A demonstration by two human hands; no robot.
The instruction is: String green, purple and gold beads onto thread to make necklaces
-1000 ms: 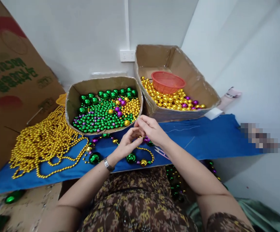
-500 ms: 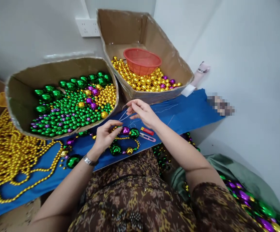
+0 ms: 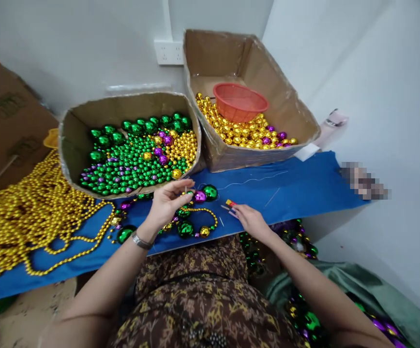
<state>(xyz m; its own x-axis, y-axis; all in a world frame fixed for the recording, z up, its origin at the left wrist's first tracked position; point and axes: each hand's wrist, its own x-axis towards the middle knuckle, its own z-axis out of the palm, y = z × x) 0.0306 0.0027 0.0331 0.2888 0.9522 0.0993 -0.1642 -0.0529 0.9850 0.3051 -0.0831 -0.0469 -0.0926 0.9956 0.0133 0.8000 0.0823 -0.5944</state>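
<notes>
My left hand (image 3: 170,200) is closed in a pinch in front of the left box, with a short pale end of thread (image 3: 186,189) showing at the fingertips. Below it lies a bead necklace with a large green bead (image 3: 186,229), a purple bead (image 3: 200,196) and small gold beads. My right hand (image 3: 252,221) reaches down to the table, its fingers closed over pink-handled thread snips (image 3: 232,213) that are partly hidden. Touching or close to those fingers is a small red-and-yellow item (image 3: 231,203). A thin white sliver (image 3: 221,222) lies nearby on the blue cloth.
A cardboard box (image 3: 63,154) holds green, gold and purple beads. Behind it, another box (image 3: 253,157) holds gold beads and a red plastic basket (image 3: 241,102). Gold bead strands (image 3: 32,217) pile up at left. Loose thread (image 3: 253,181) crosses the blue cloth (image 3: 304,183).
My right hand has left the thread beside my left hand and moved down right onto the snips. My left hand keeps its pinch. The view has shifted left.
</notes>
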